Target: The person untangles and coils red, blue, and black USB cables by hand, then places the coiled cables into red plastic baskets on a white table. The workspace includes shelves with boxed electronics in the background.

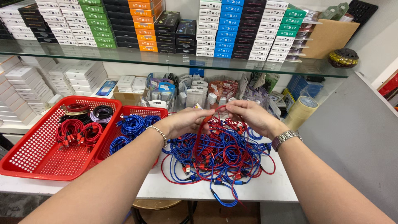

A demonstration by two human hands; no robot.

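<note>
Red cable [202, 132], thin and looped, above tangled red-and-blue pile [219, 155].

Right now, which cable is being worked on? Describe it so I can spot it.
On the white table lies a tangled pile of red and blue cables. Above it, the left hand and right hand pinch one red cable, the only strand lifted off the pile.

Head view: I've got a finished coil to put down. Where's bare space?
Bare floor shows in the near half of the big red basket, below its coils. A white table strip lies right of the cable tangle. The smaller basket and table's back are crowded.
</note>
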